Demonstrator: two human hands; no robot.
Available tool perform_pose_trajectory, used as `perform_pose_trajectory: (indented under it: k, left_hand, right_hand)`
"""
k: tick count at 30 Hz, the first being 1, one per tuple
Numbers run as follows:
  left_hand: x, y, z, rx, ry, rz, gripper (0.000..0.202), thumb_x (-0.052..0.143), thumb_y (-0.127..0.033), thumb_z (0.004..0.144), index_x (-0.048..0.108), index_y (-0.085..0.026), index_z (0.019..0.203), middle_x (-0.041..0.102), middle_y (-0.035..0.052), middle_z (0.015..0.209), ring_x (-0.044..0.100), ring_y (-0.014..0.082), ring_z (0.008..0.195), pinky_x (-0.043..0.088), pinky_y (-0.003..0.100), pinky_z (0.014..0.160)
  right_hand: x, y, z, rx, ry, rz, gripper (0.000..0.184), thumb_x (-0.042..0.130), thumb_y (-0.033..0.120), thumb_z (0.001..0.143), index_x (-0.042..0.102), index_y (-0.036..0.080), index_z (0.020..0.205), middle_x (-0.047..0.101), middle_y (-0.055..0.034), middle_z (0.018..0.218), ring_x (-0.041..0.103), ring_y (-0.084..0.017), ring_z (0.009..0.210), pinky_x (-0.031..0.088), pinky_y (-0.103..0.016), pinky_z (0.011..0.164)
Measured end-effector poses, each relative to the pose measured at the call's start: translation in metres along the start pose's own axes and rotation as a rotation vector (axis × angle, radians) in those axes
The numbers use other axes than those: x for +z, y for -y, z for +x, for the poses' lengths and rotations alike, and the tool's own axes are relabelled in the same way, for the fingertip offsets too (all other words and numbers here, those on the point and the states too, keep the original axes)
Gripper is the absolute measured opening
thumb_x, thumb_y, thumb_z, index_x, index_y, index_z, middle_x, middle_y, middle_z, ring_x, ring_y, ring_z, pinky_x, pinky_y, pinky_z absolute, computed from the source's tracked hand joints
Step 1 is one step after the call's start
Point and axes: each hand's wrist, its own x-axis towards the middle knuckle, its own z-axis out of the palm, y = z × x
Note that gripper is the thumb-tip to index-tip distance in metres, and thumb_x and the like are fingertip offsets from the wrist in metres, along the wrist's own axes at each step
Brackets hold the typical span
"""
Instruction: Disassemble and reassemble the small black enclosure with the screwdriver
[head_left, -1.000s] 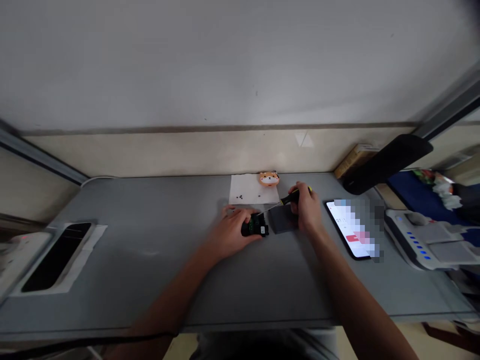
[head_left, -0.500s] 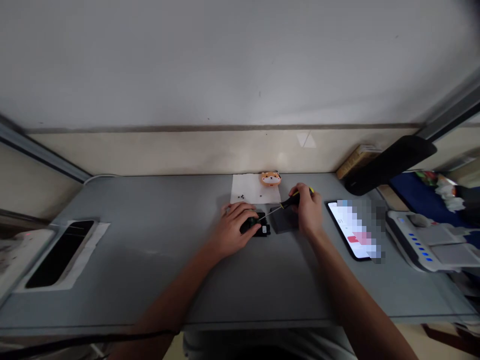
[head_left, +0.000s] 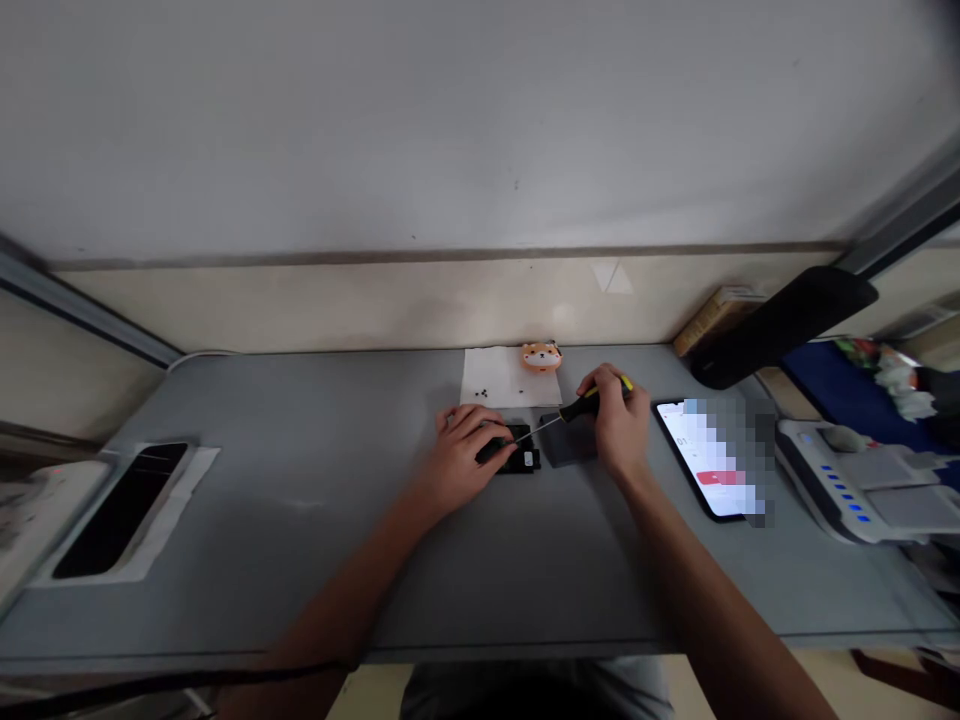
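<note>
"Where's the circuit board (head_left: 519, 461) lying?"
"On the desk (head_left: 247, 490); my left hand (head_left: 466, 455) is pinching it. I'm judging it light, stiff, fragile, so I'm favouring edges."
"The right hand (head_left: 619, 420)?"
"Gripping a screwdriver (head_left: 579, 405), shaft crossing the board."

Yellow-and-black screwdriver (head_left: 574, 409) over black device (head_left: 517, 463)
The screwdriver slants from my right grip (head_left: 621, 420); the device, 1 white label showing, sits partly under my left grip (head_left: 463, 452).

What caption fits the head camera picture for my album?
The left hand holds a small black device while the right hand points a screwdriver at it.
</note>
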Motion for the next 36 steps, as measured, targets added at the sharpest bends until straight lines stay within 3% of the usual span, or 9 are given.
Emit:
perform_pose_trajectory:
  k: [20,27,31,36]
  left_hand:
    - [-0.005,-0.003,-0.002,-0.012,0.000,0.072,0.011,0.066,-0.030,0.098,0.073,-0.025,0.092,0.070,0.0040,0.100,0.063,0.0214,0.096,0.041,0.042,0.098]
    - [-0.004,-0.003,-0.002,0.023,-0.050,0.079,0.010,0.066,-0.027,0.098,0.074,-0.024,0.092,0.071,0.0048,0.100,0.062,0.0218,0.097,0.042,0.042,0.098]
    - [-0.004,-0.004,-0.002,0.016,-0.025,0.120,0.010,0.066,-0.026,0.097,0.075,-0.026,0.093,0.071,0.0044,0.100,0.063,0.0223,0.097,0.041,0.043,0.097]
    - [-0.004,-0.006,-0.003,0.043,0.008,0.150,0.014,0.064,-0.026,0.098,0.076,-0.027,0.091,0.071,0.0049,0.099,0.063,0.0229,0.097,0.042,0.044,0.096]
  right_hand:
    - [0.000,0.008,-0.013,-0.204,0.032,-0.033,0.031,0.047,0.036,0.081,0.053,0.025,0.053,0.046,0.0026,0.052,0.044,-0.015,0.053,0.036,-0.029,0.053]
    - [-0.002,0.010,-0.016,-0.243,0.046,-0.061,0.030,0.047,0.035,0.081,0.054,0.025,0.054,0.050,0.0023,0.050,0.046,-0.014,0.051,0.037,-0.028,0.051]
    - [-0.003,0.010,-0.019,-0.269,0.107,-0.085,0.029,0.051,0.038,0.085,0.054,0.024,0.060,0.050,0.0037,0.051,0.044,-0.012,0.048,0.038,-0.027,0.050]
    - [-0.001,0.009,-0.027,-0.390,0.101,-0.085,0.020,0.067,0.043,0.082,0.058,0.026,0.078,0.059,0.0029,0.064,0.050,-0.013,0.054,0.043,-0.027,0.052]
